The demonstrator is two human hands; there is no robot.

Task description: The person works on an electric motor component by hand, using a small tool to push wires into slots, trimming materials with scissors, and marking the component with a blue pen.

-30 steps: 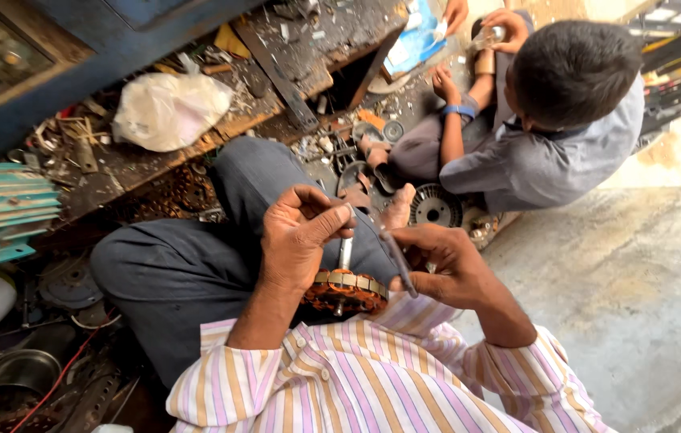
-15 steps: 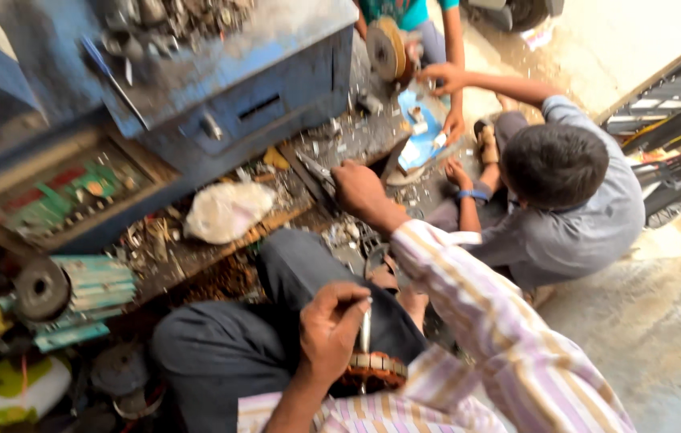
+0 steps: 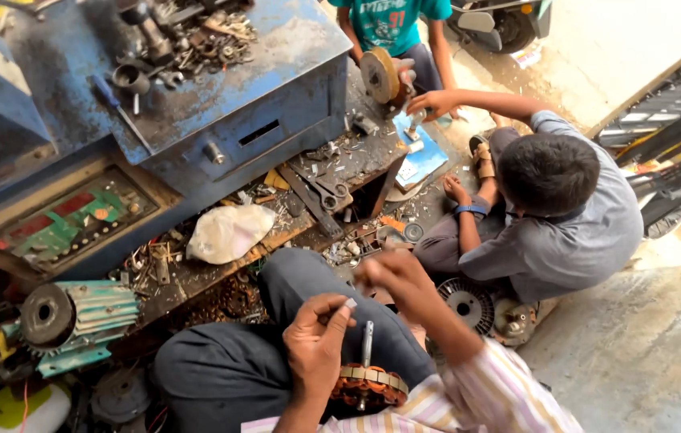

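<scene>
- While we sit cross-legged on the workshop floor, the round copper-wound motor stator with a steel shaft (image 3: 366, 383) rests in our lap, shaft pointing up.
- Our left hand (image 3: 316, 346) is just beside the shaft, above the winding's rim, thumb and forefinger pinched shut on a small pale piece (image 3: 350, 304); too small to say what it is.
- Our right hand (image 3: 395, 281) is raised over the knee, blurred, fingers curled; we cannot tell whether it grips anything.
- Handling, as we judge it: the stator looks dense and heavy for its size, rigid in the iron core, but the copper coils and their insulation scratch easily. Best held by the outer rim or the shaft, not by the windings. The shaft may be greasy, so slippery.
- Beyond our knees: a blue metal workbench (image 3: 220, 96) strewn with bolts and tools, a white crumpled plastic bag (image 3: 230, 231), a pale green finned motor housing (image 3: 76, 321) to the left.
- Nearby, a person in a grey shirt (image 3: 565, 232) sits on the ground reaching toward a blue sheet (image 3: 420, 156); another person in a teal shirt (image 3: 392, 20) stands by a grinding wheel (image 3: 379, 76).
</scene>
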